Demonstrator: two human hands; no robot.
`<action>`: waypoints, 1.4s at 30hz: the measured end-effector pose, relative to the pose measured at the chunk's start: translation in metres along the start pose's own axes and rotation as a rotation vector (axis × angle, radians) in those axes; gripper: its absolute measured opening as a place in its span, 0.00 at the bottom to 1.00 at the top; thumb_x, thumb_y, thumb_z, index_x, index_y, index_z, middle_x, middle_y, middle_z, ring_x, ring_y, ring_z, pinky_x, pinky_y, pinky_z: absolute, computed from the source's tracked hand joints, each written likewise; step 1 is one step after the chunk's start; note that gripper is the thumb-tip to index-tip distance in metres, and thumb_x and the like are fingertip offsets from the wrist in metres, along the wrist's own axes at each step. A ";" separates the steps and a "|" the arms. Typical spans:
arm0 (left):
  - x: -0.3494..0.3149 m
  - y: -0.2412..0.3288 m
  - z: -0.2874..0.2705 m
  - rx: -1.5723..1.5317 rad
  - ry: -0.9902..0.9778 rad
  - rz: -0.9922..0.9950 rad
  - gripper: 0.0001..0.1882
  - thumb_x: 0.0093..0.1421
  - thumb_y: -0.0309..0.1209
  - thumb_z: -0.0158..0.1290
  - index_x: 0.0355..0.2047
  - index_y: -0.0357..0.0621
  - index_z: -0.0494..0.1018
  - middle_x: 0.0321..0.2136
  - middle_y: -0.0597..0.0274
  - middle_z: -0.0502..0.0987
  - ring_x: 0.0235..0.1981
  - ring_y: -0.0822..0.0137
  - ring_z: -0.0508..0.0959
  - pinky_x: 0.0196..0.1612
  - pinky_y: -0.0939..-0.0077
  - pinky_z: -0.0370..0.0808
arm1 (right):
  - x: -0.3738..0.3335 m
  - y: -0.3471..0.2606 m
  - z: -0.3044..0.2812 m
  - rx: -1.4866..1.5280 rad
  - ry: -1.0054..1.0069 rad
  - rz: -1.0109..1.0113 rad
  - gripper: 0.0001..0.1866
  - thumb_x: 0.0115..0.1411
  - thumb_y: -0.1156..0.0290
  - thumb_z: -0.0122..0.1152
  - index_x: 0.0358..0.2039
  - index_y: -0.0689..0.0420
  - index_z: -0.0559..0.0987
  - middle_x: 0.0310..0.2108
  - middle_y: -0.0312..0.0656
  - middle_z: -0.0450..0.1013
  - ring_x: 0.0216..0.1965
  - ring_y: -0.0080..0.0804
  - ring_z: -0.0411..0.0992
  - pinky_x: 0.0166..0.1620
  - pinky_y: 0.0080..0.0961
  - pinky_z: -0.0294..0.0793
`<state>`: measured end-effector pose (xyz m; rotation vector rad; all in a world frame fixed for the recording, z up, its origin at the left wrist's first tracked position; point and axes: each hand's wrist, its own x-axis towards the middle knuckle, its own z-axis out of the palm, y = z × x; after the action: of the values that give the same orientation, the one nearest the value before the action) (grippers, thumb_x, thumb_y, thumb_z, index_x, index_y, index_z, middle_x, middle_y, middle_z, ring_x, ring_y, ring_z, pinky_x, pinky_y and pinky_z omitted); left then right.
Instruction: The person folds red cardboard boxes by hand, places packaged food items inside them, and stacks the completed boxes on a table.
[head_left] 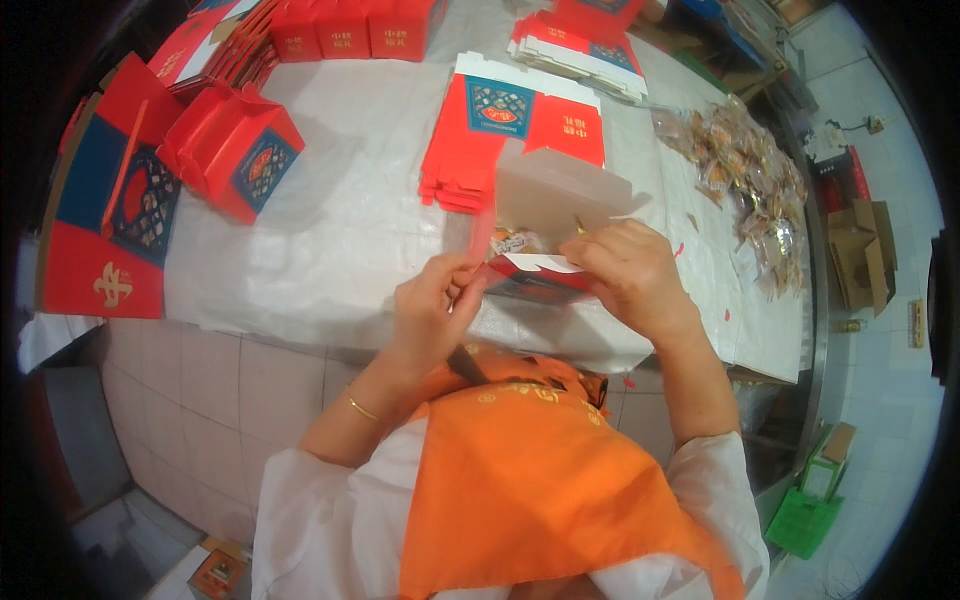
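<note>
A small red and blue gift box (540, 284) stands at the near edge of the table, its white-lined lid flap (565, 190) raised at the back. Inside it, a wrapped item (513, 241) shows through the open top. At the box's front left corner, the thumb and fingers of my left hand (430, 300) pinch the card. My right hand (632, 272) grips the right side of the box near its upper edge; the palm hides some of that side.
Flat red box blanks (510, 130) are stacked just beyond the box. Wrapped packets (745, 170) lie heaped at the right. A folded red box (235, 150) and a large red carton (110, 200) stand at the left, with several finished boxes (350, 30) behind.
</note>
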<state>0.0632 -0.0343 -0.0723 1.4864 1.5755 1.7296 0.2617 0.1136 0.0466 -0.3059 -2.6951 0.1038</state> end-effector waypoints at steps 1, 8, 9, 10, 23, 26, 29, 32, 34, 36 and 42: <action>0.003 0.004 -0.002 -0.029 -0.016 -0.029 0.18 0.62 0.16 0.59 0.53 0.34 0.73 0.29 0.64 0.81 0.24 0.82 0.74 0.27 0.86 0.69 | -0.001 0.000 -0.002 0.027 -0.032 0.015 0.10 0.48 0.78 0.67 0.31 0.52 0.77 0.30 0.36 0.77 0.33 0.39 0.76 0.36 0.34 0.73; 0.004 0.004 -0.004 -0.129 -0.021 -0.117 0.14 0.60 0.17 0.62 0.45 0.37 0.72 0.22 0.71 0.75 0.23 0.84 0.70 0.26 0.87 0.66 | 0.025 0.026 -0.014 0.424 -0.348 0.292 0.16 0.54 0.80 0.68 0.44 0.60 0.80 0.36 0.50 0.79 0.38 0.52 0.77 0.43 0.38 0.77; 0.004 0.005 -0.003 -0.076 -0.045 -0.108 0.15 0.60 0.17 0.62 0.45 0.37 0.72 0.21 0.72 0.74 0.23 0.84 0.70 0.26 0.87 0.65 | 0.029 0.033 -0.011 0.434 -0.347 0.272 0.17 0.55 0.80 0.68 0.46 0.60 0.81 0.37 0.52 0.79 0.39 0.53 0.77 0.44 0.38 0.77; 0.004 0.006 -0.002 -0.023 -0.068 -0.098 0.15 0.59 0.18 0.63 0.45 0.38 0.72 0.20 0.73 0.73 0.22 0.84 0.69 0.25 0.87 0.64 | 0.031 0.038 -0.010 0.447 -0.419 0.290 0.18 0.55 0.78 0.68 0.48 0.60 0.80 0.40 0.53 0.79 0.40 0.53 0.77 0.46 0.38 0.77; 0.002 0.019 0.001 0.254 -0.135 0.150 0.19 0.55 0.21 0.67 0.48 0.39 0.79 0.19 0.65 0.72 0.19 0.76 0.68 0.24 0.82 0.65 | 0.014 0.021 -0.021 0.399 -0.418 0.175 0.20 0.51 0.85 0.64 0.45 0.53 0.84 0.38 0.43 0.81 0.40 0.47 0.78 0.46 0.37 0.78; 0.011 0.030 0.001 0.258 -0.235 0.035 0.14 0.55 0.23 0.67 0.43 0.42 0.81 0.21 0.60 0.73 0.19 0.67 0.71 0.25 0.75 0.69 | 0.003 0.018 -0.014 0.334 -0.323 0.080 0.20 0.50 0.85 0.63 0.43 0.52 0.84 0.36 0.42 0.80 0.39 0.46 0.77 0.46 0.38 0.77; 0.016 0.033 0.000 0.223 -0.286 -0.111 0.12 0.55 0.23 0.65 0.40 0.42 0.82 0.23 0.59 0.75 0.20 0.64 0.72 0.27 0.72 0.71 | 0.002 0.017 -0.012 0.289 -0.287 0.061 0.19 0.49 0.84 0.63 0.41 0.51 0.84 0.36 0.40 0.80 0.39 0.45 0.77 0.46 0.39 0.76; 0.024 0.045 0.002 0.356 -0.315 -0.117 0.10 0.55 0.23 0.64 0.38 0.40 0.82 0.21 0.60 0.74 0.21 0.66 0.70 0.27 0.72 0.70 | 0.002 0.018 -0.013 0.264 -0.284 0.056 0.18 0.49 0.84 0.62 0.41 0.51 0.84 0.35 0.40 0.80 0.39 0.46 0.77 0.45 0.40 0.76; 0.028 0.053 0.004 0.461 -0.342 -0.129 0.08 0.55 0.21 0.62 0.36 0.36 0.82 0.19 0.66 0.70 0.21 0.75 0.66 0.27 0.78 0.68 | 0.002 0.019 -0.012 0.253 -0.272 0.031 0.18 0.49 0.83 0.62 0.40 0.52 0.84 0.34 0.41 0.80 0.39 0.46 0.77 0.45 0.41 0.76; 0.031 0.058 0.006 0.470 -0.346 -0.159 0.07 0.54 0.21 0.62 0.35 0.36 0.81 0.18 0.67 0.67 0.22 0.76 0.65 0.27 0.77 0.68 | 0.003 0.021 -0.012 0.233 -0.236 -0.003 0.17 0.49 0.82 0.62 0.40 0.52 0.84 0.34 0.42 0.80 0.38 0.47 0.77 0.44 0.42 0.76; 0.029 0.045 0.004 0.449 -0.383 -0.259 0.07 0.51 0.21 0.63 0.30 0.35 0.78 0.17 0.68 0.58 0.20 0.76 0.61 0.25 0.75 0.66 | 0.017 0.016 -0.017 0.165 -0.333 0.178 0.14 0.52 0.76 0.68 0.41 0.55 0.81 0.34 0.49 0.80 0.39 0.53 0.78 0.42 0.45 0.77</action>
<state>0.0725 -0.0228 -0.0205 1.5996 1.9090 0.9188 0.2574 0.1334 0.0668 -0.5161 -2.9555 0.4655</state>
